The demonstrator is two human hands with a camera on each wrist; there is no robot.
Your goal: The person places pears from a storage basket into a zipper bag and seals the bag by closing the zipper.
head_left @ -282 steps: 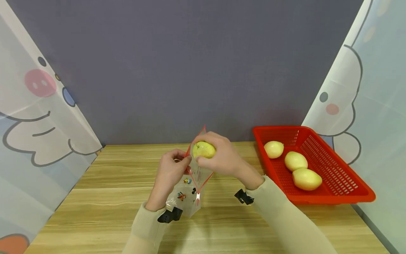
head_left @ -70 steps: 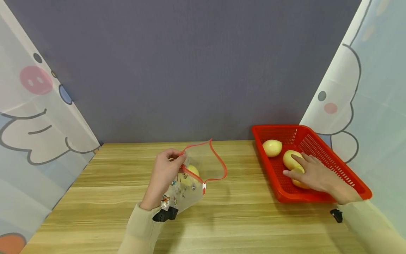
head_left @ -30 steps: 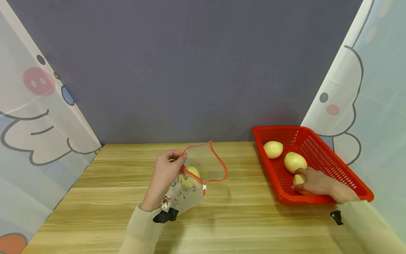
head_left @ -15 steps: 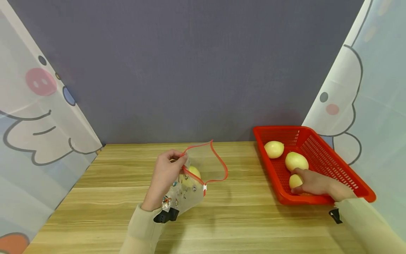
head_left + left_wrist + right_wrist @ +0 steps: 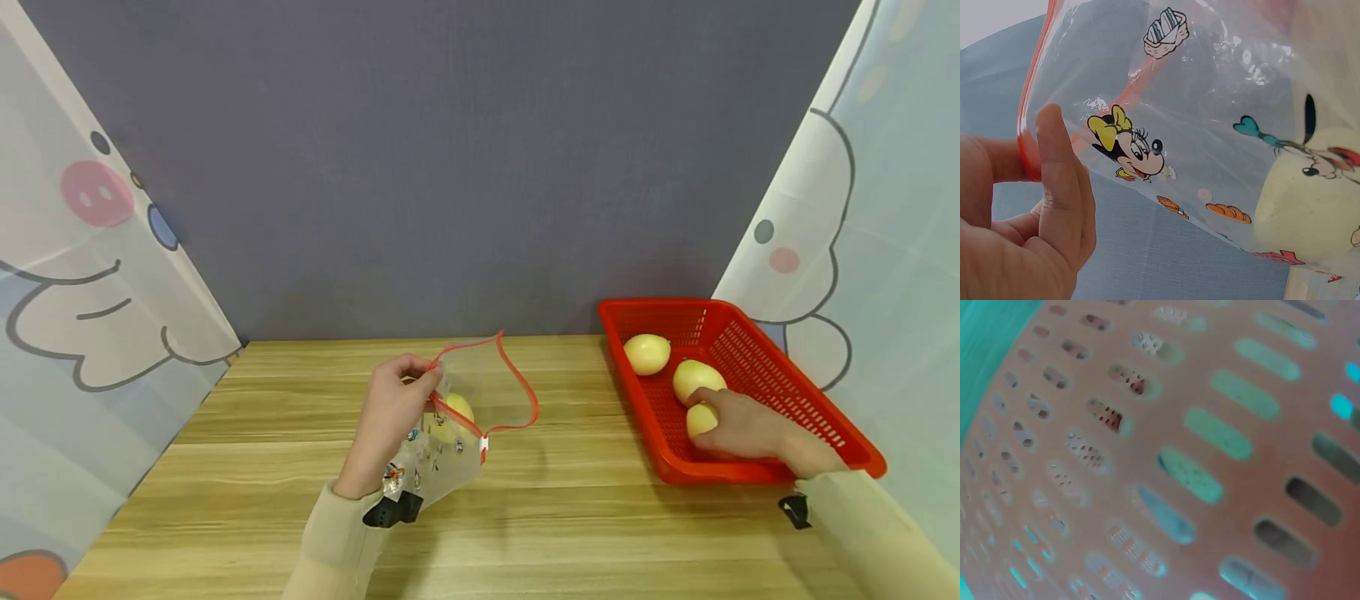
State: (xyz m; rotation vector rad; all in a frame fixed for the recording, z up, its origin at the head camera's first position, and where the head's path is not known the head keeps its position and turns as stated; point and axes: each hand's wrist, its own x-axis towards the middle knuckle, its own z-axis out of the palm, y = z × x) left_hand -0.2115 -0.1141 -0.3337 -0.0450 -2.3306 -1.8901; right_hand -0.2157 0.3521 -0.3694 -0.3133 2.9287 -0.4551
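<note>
The left hand (image 5: 390, 417) pinches the red rim of the bag (image 5: 450, 433) and holds its mouth open over the table (image 5: 225, 500). 1 fruit (image 5: 456, 410) already lies inside the bag; the left wrist view shows it pale yellow behind the printed film (image 5: 1300, 206), with the thumb (image 5: 1063, 181) pressed on the red zip strip.

The right hand (image 5: 738, 425) is down in the basket (image 5: 840, 433), its fingers curled round the nearest fruit (image 5: 699, 419), which has not yet left the basket floor as far as I can judge. 2 more fruits stay there: the middle one (image 5: 693, 377) touches the gripped one, and the far one (image 5: 647, 353) lies apart near the back wall.

So, judged from how things lie, 1 of 4 is bagged, the 2nd is in hand, and 2 are left.

The right wrist view shows only the basket's slotted mesh (image 5: 1197, 462), blurred. The near basket wall stands between the gripped fruit and the bag, so the fruit must go up before across. The bag mouth is held by 1 side only and sags.
</note>
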